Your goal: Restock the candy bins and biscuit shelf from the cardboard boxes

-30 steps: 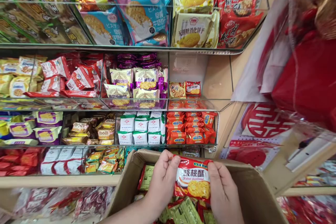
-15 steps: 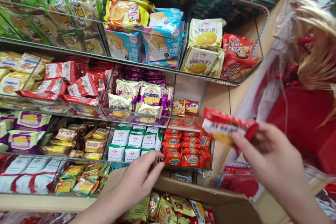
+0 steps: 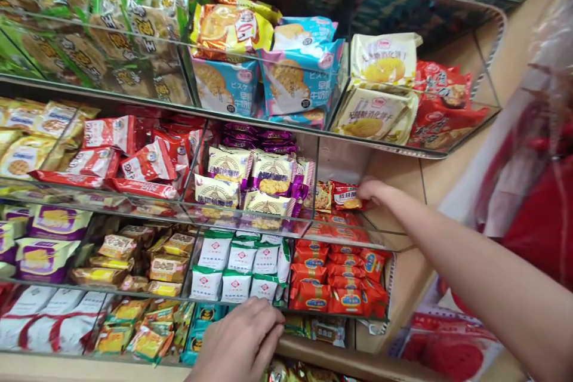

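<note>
My right hand (image 3: 370, 191) reaches into the right end of a glass shelf compartment. Its fingers are closed on the right edge of a red-and-white snack packet (image 3: 346, 196), which sits beside a small yellow-and-red packet (image 3: 323, 197). On the shelf below lie stacked red packets (image 3: 310, 297). My left hand (image 3: 250, 334) is low in the middle, fingers curled, at the edge of a cardboard box (image 3: 353, 360). What it holds, if anything, is hidden. White-and-green packets (image 3: 236, 286) are just above it.
Glass shelf edges (image 3: 250, 219) and dividers run across the view. Blue biscuit packets (image 3: 295, 80) and pale yellow packets (image 3: 373, 113) fill the upper shelf, which juts out above my right hand. Wrapped red goods (image 3: 537, 233) hang at the right.
My right hand has moved left and up to the small compartment with the red-and-white packet. My left hand has lowered slightly. The view has shifted, and less of the box shows.
</note>
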The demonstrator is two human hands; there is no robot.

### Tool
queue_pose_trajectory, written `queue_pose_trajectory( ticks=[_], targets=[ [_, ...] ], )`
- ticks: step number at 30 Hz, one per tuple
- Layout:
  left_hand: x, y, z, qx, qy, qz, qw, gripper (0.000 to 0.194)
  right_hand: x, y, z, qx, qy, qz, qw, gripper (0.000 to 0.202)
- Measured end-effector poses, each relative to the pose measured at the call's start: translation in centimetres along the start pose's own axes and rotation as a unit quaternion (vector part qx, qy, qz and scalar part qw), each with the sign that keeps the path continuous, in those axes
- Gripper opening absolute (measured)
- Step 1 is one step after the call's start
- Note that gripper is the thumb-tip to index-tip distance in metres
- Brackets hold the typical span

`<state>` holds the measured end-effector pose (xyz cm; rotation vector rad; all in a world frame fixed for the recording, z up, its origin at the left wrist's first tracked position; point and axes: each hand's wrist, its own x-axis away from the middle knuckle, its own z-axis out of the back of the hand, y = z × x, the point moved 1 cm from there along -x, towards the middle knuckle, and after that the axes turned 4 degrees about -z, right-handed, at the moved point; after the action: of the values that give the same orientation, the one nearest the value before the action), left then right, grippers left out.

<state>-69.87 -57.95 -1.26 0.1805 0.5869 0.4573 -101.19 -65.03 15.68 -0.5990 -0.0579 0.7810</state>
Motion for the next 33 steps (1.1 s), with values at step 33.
queue_pose_trajectory(
  ticks=[33],
  targets=[
    [-0.9,0.3,0.1,0.0,-0.034,-0.016,0.999,0.016,9.6,-0.7,4.9,0.196,0.129,0.303,0.924,0.043]
  ],
)
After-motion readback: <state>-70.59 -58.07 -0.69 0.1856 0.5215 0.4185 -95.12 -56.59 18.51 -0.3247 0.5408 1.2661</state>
